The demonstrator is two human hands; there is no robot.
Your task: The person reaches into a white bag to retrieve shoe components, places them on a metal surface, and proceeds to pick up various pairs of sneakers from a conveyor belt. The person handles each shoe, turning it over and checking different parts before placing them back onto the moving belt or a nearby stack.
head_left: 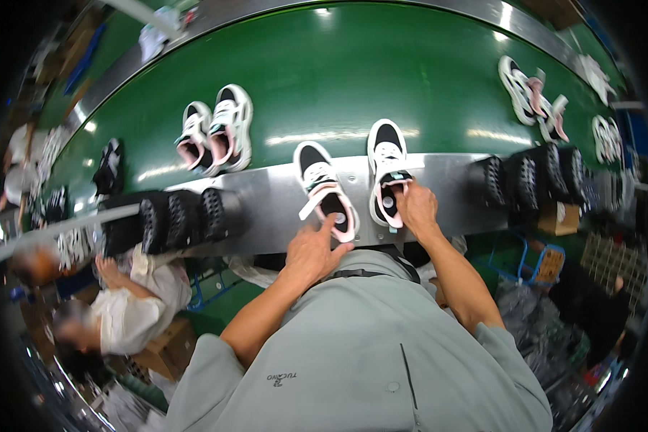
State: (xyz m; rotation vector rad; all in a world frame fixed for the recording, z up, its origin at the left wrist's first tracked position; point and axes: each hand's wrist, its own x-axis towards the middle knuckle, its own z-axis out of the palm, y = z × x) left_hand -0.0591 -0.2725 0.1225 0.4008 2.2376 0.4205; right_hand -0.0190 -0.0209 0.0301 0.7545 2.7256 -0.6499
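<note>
Left grip [311, 248] lay loosely spread, forefinger stretched out and touching the heel opening of the left shoe [325, 190]; nothing pinched. Left forearm came up from the lower edge, bare below a pushed-up grey sleeve [353, 345]. Right grip [416, 207] was curled over the heel of the right shoe [387, 167], fingertips pressed into its opening; whether it actually pinched the collar could not be told. Right forearm was angled up from the lower right, wrist bent inward.

Both shoes sat toe-away on the metal ledge [439, 183], the surface at the near edge of the green belt [338, 79], just beside each other but apart. They were white and black with pink at the heel.

Another pair [217, 133] lay on the belt, up left, well apart from the hands. More shoes [534, 97] lay on the belt, far right. Black soles [183, 219] stood in a row on the ledge to the left, and more soles [536, 173] to the right. Another person [133, 299] sat lower left.
</note>
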